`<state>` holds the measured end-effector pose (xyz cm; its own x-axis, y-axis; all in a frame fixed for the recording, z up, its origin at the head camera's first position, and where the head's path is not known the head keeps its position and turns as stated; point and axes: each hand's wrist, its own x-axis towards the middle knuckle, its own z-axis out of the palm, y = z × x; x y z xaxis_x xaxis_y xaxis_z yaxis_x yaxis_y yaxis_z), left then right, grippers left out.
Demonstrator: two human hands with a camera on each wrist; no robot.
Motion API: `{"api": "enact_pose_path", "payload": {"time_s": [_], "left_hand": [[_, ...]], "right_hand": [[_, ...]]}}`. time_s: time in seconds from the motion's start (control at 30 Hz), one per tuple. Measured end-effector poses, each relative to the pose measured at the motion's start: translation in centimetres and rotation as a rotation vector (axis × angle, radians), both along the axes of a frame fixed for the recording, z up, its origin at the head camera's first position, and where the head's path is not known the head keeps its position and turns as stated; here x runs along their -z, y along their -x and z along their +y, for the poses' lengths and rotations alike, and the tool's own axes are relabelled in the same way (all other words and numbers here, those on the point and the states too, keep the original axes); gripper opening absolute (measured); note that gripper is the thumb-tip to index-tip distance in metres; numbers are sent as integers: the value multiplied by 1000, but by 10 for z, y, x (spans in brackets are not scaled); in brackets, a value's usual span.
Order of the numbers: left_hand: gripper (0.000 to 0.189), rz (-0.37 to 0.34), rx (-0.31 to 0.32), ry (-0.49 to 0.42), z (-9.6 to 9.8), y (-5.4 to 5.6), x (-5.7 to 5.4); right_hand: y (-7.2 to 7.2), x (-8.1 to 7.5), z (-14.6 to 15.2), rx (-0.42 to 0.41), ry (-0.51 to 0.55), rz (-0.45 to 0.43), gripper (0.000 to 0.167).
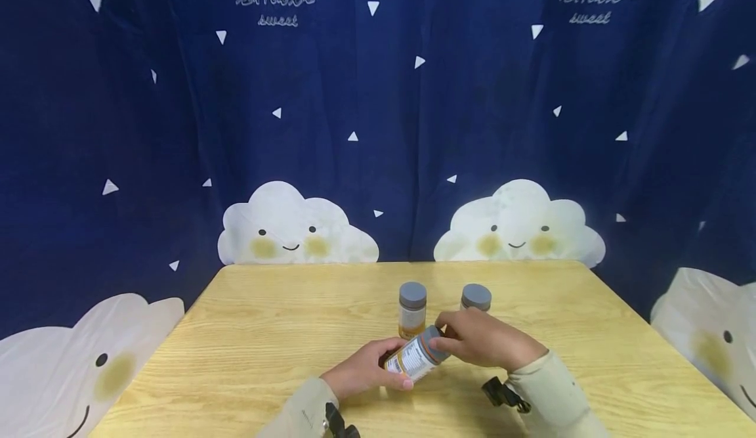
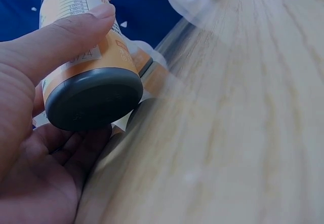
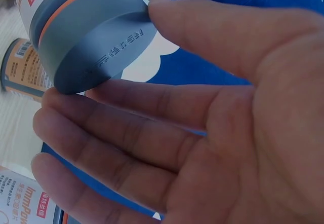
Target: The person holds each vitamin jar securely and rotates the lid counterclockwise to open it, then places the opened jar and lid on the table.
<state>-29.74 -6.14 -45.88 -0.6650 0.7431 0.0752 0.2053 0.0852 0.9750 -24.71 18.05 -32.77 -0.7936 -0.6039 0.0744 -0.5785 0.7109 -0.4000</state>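
A supplement bottle with a white and orange label [image 1: 411, 361] is held tilted above the table, its grey cap [image 3: 101, 41] pointing up and to the right. My left hand [image 1: 369, 369] grips the bottle's body, thumb across the label; the dark base [image 2: 93, 100] faces the left wrist camera. My right hand [image 1: 487, 339] pinches the cap between thumb and fingertips, and an orange ring shows at the cap's lower edge. Just behind the hands, a second bottle [image 1: 412, 316] stands upright. The third bottle [image 1: 476, 297] is partly hidden by my right hand.
The light wooden table [image 1: 283, 320] reaches back to a dark blue curtain [image 1: 331, 83] printed with clouds and triangles. Black straps [image 1: 504, 393] cross both sleeves at the wrists.
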Motion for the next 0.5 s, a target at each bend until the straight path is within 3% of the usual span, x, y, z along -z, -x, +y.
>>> {"api": "enact_pose_path", "payload": {"time_s": [0.5], "left_hand": [[53,28,-9,10,1,1,-1]], "right_hand": [[1,-5,2,-22,-20,-9,26]]}}
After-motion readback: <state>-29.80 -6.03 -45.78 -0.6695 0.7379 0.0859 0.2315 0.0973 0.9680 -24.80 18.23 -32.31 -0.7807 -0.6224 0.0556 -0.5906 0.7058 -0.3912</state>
